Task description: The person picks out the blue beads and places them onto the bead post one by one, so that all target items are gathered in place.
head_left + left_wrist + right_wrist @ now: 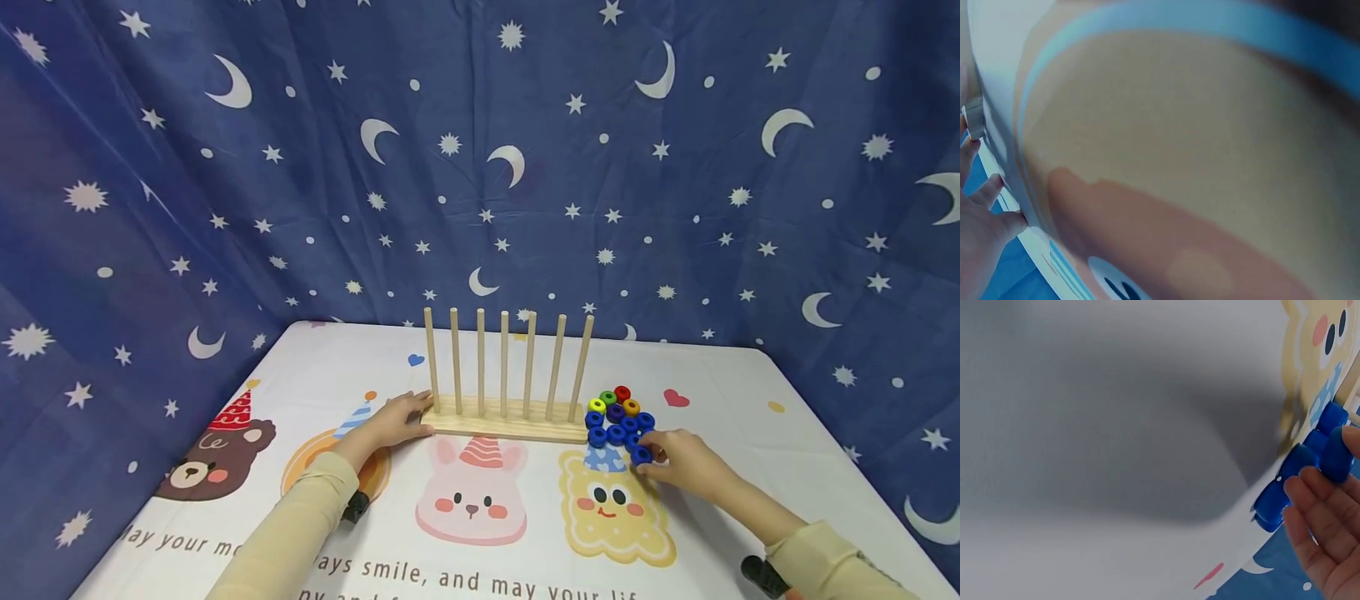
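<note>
A wooden stand with a row of upright pegs sits on the table in the head view. My left hand rests at its left end, fingers and thumb spread against the base. To the right of the stand is a cluster of small rings, mostly blue, with a red ring, green ring, yellow ring and orange ring toward the back. My right hand pinches a blue ring between thumb and fingers at the cluster's near right edge. Other blue rings lie close beside those fingers.
A white tablecloth printed with cartoon animals and lettering covers the table. Behind it and along both sides hangs a dark blue curtain with moons and stars. All the pegs stand bare.
</note>
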The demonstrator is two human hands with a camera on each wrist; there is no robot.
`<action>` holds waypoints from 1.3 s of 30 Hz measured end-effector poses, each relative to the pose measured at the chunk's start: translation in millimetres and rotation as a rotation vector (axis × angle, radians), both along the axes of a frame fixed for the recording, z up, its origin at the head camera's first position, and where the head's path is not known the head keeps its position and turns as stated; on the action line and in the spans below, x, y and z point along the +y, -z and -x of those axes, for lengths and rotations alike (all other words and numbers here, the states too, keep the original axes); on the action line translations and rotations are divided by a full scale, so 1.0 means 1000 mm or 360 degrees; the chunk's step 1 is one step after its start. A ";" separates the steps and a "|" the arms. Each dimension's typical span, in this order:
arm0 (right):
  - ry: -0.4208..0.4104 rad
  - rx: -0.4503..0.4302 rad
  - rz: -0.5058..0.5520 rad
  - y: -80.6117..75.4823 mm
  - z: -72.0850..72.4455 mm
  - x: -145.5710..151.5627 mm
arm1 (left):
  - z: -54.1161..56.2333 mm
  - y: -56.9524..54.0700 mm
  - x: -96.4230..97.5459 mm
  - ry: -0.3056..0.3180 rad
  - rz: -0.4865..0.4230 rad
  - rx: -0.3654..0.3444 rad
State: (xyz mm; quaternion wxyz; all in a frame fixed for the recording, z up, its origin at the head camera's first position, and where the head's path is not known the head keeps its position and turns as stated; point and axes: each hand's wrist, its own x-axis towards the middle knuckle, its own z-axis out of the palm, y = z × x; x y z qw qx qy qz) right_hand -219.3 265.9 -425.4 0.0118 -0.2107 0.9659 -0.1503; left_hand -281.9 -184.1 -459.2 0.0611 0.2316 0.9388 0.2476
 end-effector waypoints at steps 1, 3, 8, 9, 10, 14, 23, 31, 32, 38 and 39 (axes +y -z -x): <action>-0.0015 0.0006 0.0003 0.000 0.000 -0.001 | 0.000 0.000 0.000 -0.0002 -0.0006 -0.0004; -0.0022 0.0008 0.0014 -0.001 -0.001 -0.003 | 0.001 -0.001 0.000 -0.0008 -0.0015 -0.0017; -0.0032 -0.0003 0.0062 -0.003 -0.005 -0.007 | 0.002 -0.001 0.000 0.0004 -0.0012 -0.0032; -0.0035 -0.0001 0.0071 -0.003 -0.006 -0.008 | 0.002 -0.001 0.000 0.0006 -0.0010 -0.0033; -0.0041 -0.0001 0.0079 -0.003 -0.007 -0.009 | 0.002 -0.001 0.000 0.0007 -0.0007 -0.0031; -0.0085 0.0016 0.0093 -0.002 -0.008 -0.015 | 0.002 -0.001 0.000 0.0007 -0.0006 -0.0027; -0.0146 0.0033 0.0264 0.001 -0.009 -0.032 | 0.001 0.000 -0.002 0.0027 0.0000 -0.0028; -0.0188 0.0024 0.0449 -0.001 -0.007 -0.047 | 0.001 -0.001 -0.003 0.0035 -0.0021 -0.0060; -0.0186 0.0029 0.0450 -0.002 -0.007 -0.049 | 0.001 -0.001 -0.003 0.0030 -0.0023 -0.0064; -0.0218 0.0121 0.0503 -0.005 -0.006 -0.059 | 0.001 -0.002 -0.001 0.0004 -0.0009 -0.0088; -0.0224 0.0136 0.0510 -0.006 -0.005 -0.061 | 0.001 -0.002 0.000 -0.0003 -0.0007 -0.0097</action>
